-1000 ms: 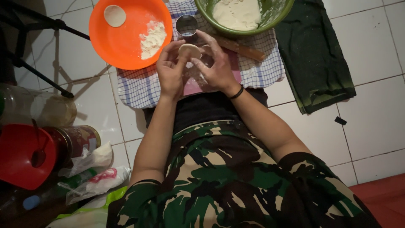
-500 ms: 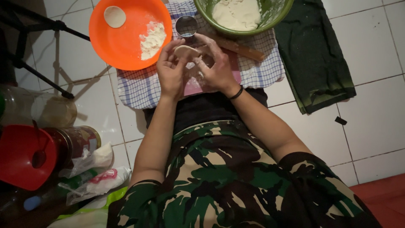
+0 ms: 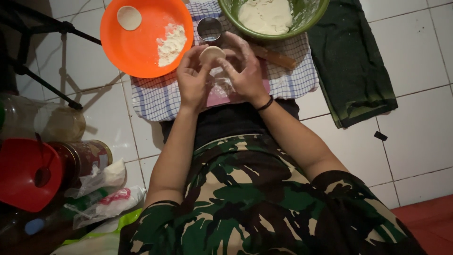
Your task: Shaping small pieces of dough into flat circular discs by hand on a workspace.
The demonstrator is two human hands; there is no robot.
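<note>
1. Both hands have lifted a touch: left hand (image 3: 192, 78) and right hand (image 3: 243, 71) pinch the small dough disc (image 3: 211, 53) between fingertips.
2. The disc now sits just below the metal cutter ring (image 3: 209, 29) (flour everywhere).
3. Left of the ring, the orange plate (image 3: 137, 52) holds one finished round (image 3: 129, 17); shaping is under way.

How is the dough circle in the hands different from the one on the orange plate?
The held dough disc is pinched between both hands, left hand and right hand, off the cloth; the plate's disc lies flat and untouched on the orange plate. The plate's disc sits apart from a flour pile. Both are pale and round.
</note>
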